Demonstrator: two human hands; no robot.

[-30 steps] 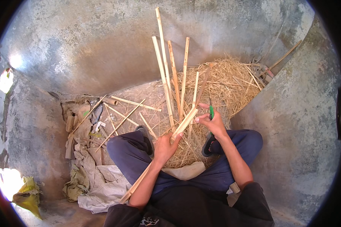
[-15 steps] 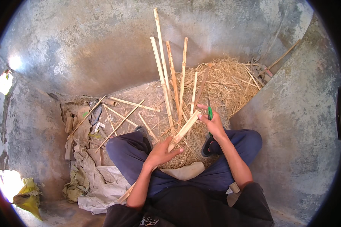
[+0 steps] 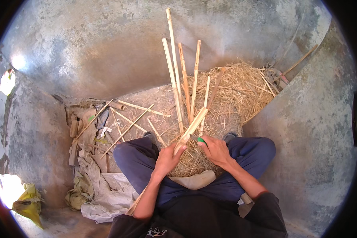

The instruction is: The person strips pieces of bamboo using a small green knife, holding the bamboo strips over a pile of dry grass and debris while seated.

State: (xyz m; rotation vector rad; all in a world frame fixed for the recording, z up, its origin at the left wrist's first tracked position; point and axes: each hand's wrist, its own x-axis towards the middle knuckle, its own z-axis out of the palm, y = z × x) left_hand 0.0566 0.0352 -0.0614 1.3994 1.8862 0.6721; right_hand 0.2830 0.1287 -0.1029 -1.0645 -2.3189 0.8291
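Note:
My left hand [image 3: 169, 160] is wrapped round a pale split bamboo strip [image 3: 195, 121], with the thumb lying along its near part. The strip slants up and to the right between my knees. In my right hand [image 3: 215, 151] is a knife [image 3: 201, 140] with a green handle; most of the handle is hidden by the fingers. Its short dark blade [image 3: 193, 137] meets the right edge of the strip, just beyond my left thumb. Under my left forearm another length of pale strip [image 3: 135, 203] shows; whether it belongs to the held piece I cannot tell.
Several bamboo strips [image 3: 196, 71] lean against the far grey wall [image 3: 119, 51]. Straw shavings [image 3: 242, 89] are heaped at the far right. Loose sticks [image 3: 141, 109] lie on the floor at left, near crumpled sacking [image 3: 107, 194]. A pale cloth [image 3: 196, 179] lies across my lap.
My right hand has come down and left from the strip's far end, bringing the knife blade against the strip near my left hand. The strip's far end has risen slightly.

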